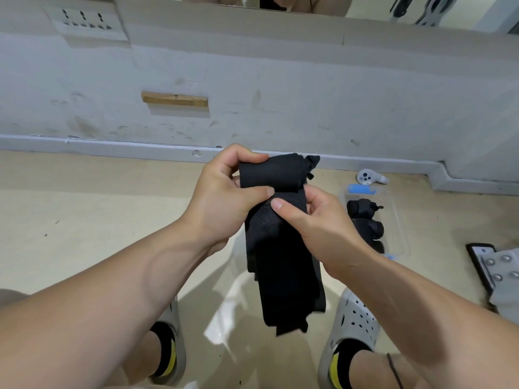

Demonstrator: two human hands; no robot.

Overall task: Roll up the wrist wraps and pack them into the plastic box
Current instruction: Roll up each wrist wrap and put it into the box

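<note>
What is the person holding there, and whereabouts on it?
A black wrist wrap. The left hand has its grip on the rolled-up top end; the right hand pinches the strip just below the roll.

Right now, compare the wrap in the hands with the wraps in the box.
The held wrap is rolled only at its top, tail hanging loose; the boxed wraps are full rolls. The left hand and right hand grip the held wrap; the boxed wraps lie in the plastic box. All are black.
</note>
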